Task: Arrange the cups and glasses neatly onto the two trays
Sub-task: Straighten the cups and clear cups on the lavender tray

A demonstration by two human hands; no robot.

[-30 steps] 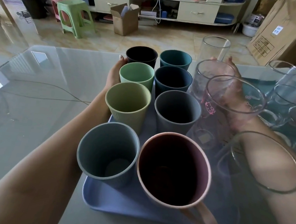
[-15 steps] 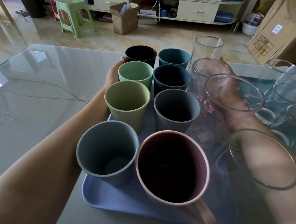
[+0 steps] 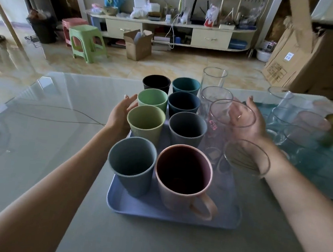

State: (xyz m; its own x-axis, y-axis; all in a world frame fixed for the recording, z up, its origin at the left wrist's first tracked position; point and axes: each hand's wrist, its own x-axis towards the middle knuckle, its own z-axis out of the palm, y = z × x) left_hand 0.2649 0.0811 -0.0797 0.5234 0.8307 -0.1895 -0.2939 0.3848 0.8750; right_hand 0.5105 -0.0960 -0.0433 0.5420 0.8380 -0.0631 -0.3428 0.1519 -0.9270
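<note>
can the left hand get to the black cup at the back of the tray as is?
Probably yes. The left hand is open beside the tray's left column, and the black cup is the far cup there; its outer side looks unobstructed.

Lavender-blue tray (image 3: 152, 212); pink mug (image 3: 182, 181), grey-blue cup (image 3: 131, 169), olive cup (image 3: 146, 121), mint cup (image 3: 152, 100), black cup (image 3: 156, 83), teal cup (image 3: 186, 85), navy cup (image 3: 183, 104), grey cup (image 3: 187, 129); clear glass (image 3: 219, 119) with pink print.

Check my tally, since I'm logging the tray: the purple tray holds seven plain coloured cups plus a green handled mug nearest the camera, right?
Not quite: the handled mug is pink, not green, as the head view shows. The rest stands: seven plain coloured cups and that mug sit on the purple tray.
</note>
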